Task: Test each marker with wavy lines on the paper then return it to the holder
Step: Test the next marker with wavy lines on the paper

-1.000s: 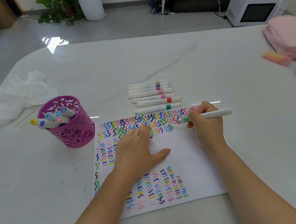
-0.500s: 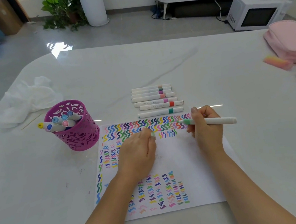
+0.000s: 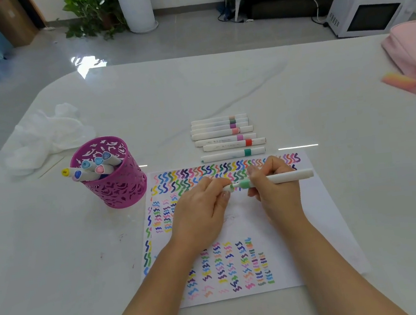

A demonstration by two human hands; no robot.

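Your left hand [image 3: 203,210] has moved up off the paper [image 3: 303,224] to pinch the tip end of the green-banded marker [image 3: 283,177]. Your right hand [image 3: 272,193] grips it level above the wavy lines. You appear to be capping it; the purple holder [image 3: 115,188] stands nearby, left.

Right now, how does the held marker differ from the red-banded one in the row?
The green-banded marker is held above the paper, right hand gripping, left hand pinching its tip end; the red-banded marker lies untouched on the table. The held marker's band is green, the other's red. Both have white barrels lying crosswise.
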